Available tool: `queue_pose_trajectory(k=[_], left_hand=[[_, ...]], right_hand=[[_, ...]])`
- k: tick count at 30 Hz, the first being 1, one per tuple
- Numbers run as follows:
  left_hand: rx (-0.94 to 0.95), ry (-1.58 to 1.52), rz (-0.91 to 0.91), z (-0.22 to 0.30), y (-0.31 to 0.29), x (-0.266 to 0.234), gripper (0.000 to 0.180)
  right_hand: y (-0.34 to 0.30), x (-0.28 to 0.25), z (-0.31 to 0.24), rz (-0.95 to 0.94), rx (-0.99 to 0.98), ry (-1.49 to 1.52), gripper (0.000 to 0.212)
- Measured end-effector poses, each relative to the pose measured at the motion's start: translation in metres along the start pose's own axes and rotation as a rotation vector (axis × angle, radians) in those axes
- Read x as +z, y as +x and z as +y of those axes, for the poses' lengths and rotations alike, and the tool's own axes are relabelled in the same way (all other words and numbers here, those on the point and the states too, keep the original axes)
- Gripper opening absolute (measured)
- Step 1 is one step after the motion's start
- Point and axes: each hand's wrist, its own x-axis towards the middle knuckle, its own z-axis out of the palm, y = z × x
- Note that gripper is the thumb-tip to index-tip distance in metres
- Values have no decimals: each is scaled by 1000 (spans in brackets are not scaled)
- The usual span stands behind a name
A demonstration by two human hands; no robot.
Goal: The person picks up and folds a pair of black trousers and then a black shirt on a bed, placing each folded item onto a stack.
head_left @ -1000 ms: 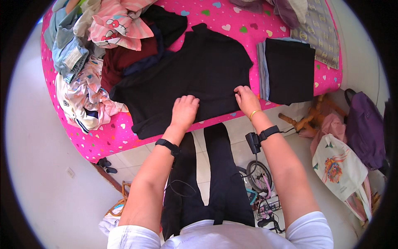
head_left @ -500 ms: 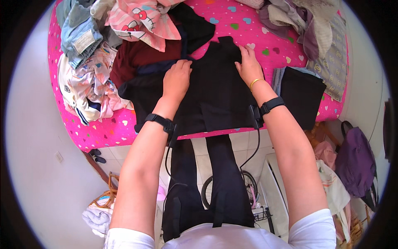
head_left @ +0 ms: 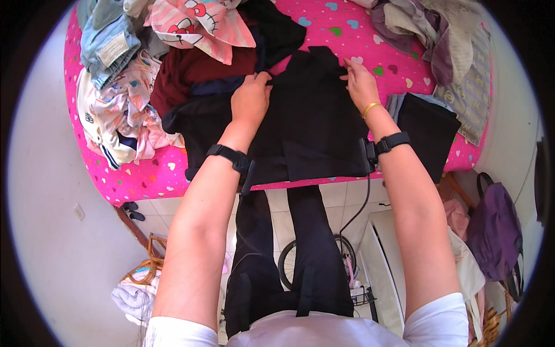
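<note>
A black top [head_left: 315, 127] lies spread out along the near edge of the bed, with what looks like its collar pointing away from me. My left hand [head_left: 251, 101] is closed on its upper left edge, fingers bent and the thumb close to them. On the opposite edge, beside the collar, my right hand [head_left: 362, 87] pinches the cloth between thumb and fingertips; a yellow bangle circles that wrist. Both forearms wear black straps with small devices. The top's left part runs under my left wrist toward the heap of clothes.
Dark red clothing [head_left: 193, 75], a pink striped cloth [head_left: 202, 32], light blue jeans [head_left: 110, 52] and a printed garment [head_left: 130, 107] heap up at left. Folded black clothing [head_left: 428, 133] lies right. Grey and purple clothes [head_left: 433, 34] sit far right on the pink bedding [head_left: 324, 29]. A purple bag [head_left: 496, 225] hangs at right.
My right hand has moved a little outward to the right, and its thumb and fingers have drawn closer at the cloth's edge. The top's right shoulder has shifted slightly with it.
</note>
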Motion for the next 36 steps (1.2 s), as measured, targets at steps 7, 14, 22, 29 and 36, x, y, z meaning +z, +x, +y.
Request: queue_pose_trajectory(k=[7, 14, 22, 29, 36], left_hand=[[30, -106, 49, 5, -19, -6, 15], [69, -195, 38, 15, -19, 2, 16], [152, -223, 58, 5, -37, -10, 16], [262, 31, -169, -1, -98, -4, 11], [263, 306, -238, -6, -111, 11, 15]], right_hand=[[-28, -21, 9, -96, -154, -37, 29], [-6, 8, -2, 21, -160, -294, 20], [-47, -48, -3, -82, -143, 203, 5], [-134, -67, 32, -310, -149, -75, 9], [-139, -54, 40, -288, -75, -362, 19]])
